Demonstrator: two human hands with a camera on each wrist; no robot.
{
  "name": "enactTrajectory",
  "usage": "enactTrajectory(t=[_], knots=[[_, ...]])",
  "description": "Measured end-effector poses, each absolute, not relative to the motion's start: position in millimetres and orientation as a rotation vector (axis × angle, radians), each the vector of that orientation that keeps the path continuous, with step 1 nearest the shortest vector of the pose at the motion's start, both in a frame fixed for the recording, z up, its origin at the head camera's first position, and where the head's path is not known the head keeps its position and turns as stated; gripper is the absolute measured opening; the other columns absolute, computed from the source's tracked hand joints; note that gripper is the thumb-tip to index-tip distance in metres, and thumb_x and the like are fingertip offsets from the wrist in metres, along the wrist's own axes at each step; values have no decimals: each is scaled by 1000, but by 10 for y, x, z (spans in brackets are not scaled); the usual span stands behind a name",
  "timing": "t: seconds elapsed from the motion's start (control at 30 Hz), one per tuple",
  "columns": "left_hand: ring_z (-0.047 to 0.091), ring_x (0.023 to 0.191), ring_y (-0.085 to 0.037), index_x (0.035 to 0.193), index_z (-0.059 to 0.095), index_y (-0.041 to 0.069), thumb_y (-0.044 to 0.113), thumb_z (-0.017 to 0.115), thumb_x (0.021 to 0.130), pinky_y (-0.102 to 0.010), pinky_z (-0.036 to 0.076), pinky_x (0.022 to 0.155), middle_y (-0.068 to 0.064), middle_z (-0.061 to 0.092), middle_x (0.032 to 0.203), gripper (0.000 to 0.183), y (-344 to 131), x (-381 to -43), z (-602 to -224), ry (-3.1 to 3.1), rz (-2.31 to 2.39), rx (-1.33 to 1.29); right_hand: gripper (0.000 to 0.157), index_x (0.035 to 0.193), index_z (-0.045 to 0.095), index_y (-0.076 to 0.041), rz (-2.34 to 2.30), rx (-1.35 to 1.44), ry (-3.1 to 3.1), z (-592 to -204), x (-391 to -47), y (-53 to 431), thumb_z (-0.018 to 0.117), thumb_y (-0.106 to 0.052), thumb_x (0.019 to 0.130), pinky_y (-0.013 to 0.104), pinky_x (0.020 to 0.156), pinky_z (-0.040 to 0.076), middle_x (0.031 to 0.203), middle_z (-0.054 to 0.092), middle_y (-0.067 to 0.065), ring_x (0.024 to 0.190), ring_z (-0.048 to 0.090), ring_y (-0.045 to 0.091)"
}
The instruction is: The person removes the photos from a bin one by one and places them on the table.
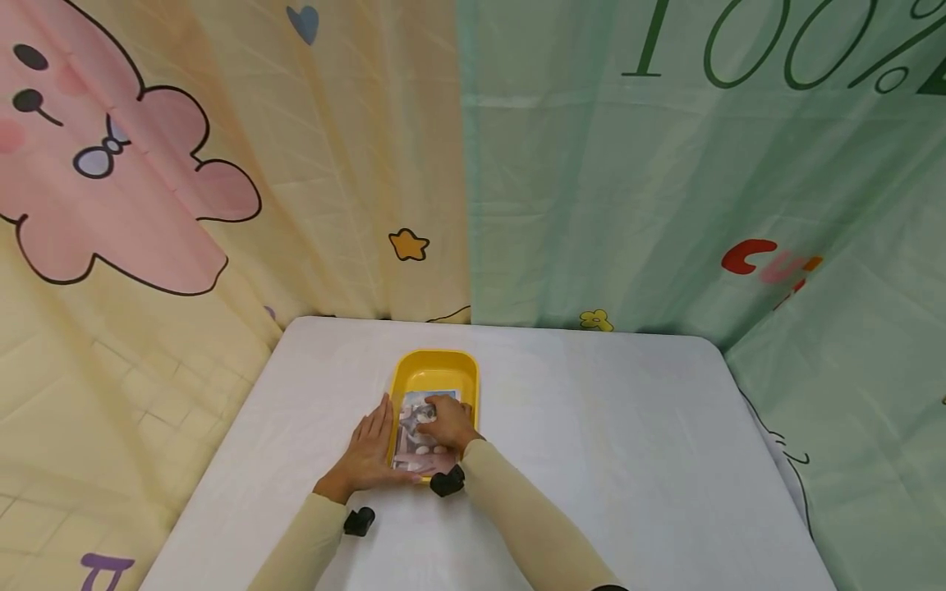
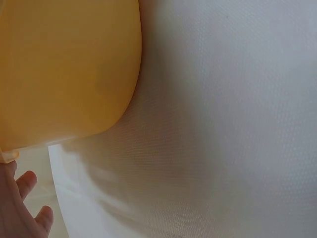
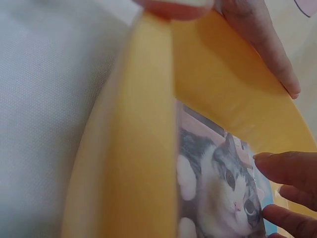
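Observation:
A yellow tray point(image 1: 436, 361) sits on the white table, with a photo of a cat point(image 1: 421, 450) lying inside it. Along the tray's left side rests my left hand point(image 1: 365, 455), fingers straight and thumb reaching across the near rim. The left wrist view shows the tray's outer wall point(image 2: 64, 64) and fingers point(image 2: 27, 183) at its rim. My right hand point(image 1: 449, 423) reaches into the tray over the photo, thumb and index finger spread. In the right wrist view its fingertips point(image 3: 270, 161) touch around the edge of the cat photo point(image 3: 218, 188).
The white table point(image 1: 628, 460) extends to the right of the tray and in front of it. Printed curtains point(image 1: 591, 180) hang behind the table and at both sides. A small black camera mount point(image 1: 360, 521) is on the left wrist, another point(image 1: 447, 481) on the right.

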State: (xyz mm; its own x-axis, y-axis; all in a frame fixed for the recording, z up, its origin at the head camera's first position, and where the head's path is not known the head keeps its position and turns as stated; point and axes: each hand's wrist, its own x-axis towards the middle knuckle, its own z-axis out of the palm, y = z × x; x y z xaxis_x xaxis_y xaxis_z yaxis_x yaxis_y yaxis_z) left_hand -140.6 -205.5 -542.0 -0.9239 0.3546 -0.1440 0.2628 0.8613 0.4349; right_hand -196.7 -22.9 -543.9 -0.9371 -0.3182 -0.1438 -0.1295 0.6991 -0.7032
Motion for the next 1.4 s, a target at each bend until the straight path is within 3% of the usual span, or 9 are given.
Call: enactTrajectory(t=[0.4,0.53,0.67,0.77,0.9,1.2,1.4], knots=[[8,145,-38,151,-1,-7,73,71,63,-56,9,115,-21,-6,160,139,-2076,-1406,-5433,2833,583,491,44,124,64,-6,-1102,-310,2619,-5413,-1994,-237,75,-22,85,44,99,33,122,65,6,112,56,24],[6,145,-38,151,-3,-6,74,71,63,-56,7,116,-20,-8,160,140,-2069,-1414,-5431,2807,577,471,44,123,65,-4,-1165,-360,2642,-5414,-2022,-209,77,-14,82,39,95,41,113,67,9,103,58,24],[6,145,-37,151,-2,-7,74,71,62,-56,8,116,-20,-7,160,140,-2056,-1417,-5428,2801,583,460,38,118,66,-1,-1317,-379,2610,-5412,-2028,-173,73,1,80,33,78,53,108,66,12,80,58,22],[6,145,-37,151,-2,-7,74,71,62,-56,9,116,-21,-7,160,140,-2053,-1418,-5427,2803,579,458,30,110,69,-1,-1400,-367,2591,-5401,-2020,-158,70,6,80,32,72,53,107,68,12,80,60,23],[6,146,-37,151,0,-7,75,70,62,-55,9,116,-21,-6,160,140,-2050,-1416,-5431,2807,573,461,18,98,72,-2,-1452,-337,2599,-5385,-2020,-154,72,5,81,35,77,55,100,70,10,94,65,27],[6,145,-39,151,3,-7,73,71,62,-56,9,115,-22,-6,159,138,-2048,-1415,-5411,2815,582,468,7,89,77,-7,-1410,-385,2707,-5365,-2060,-127,76,-5,81,29,73,55,89,73,4,81,66,17],[6,146,-38,151,2,-7,76,70,61,-55,9,116,-22,-6,160,140,-2049,-1419,-5420,2811,564,455,5,87,77,-8,-1444,-378,2720,-5358,-2076,-101,73,-9,85,28,75,56,87,73,3,82,68,16]])
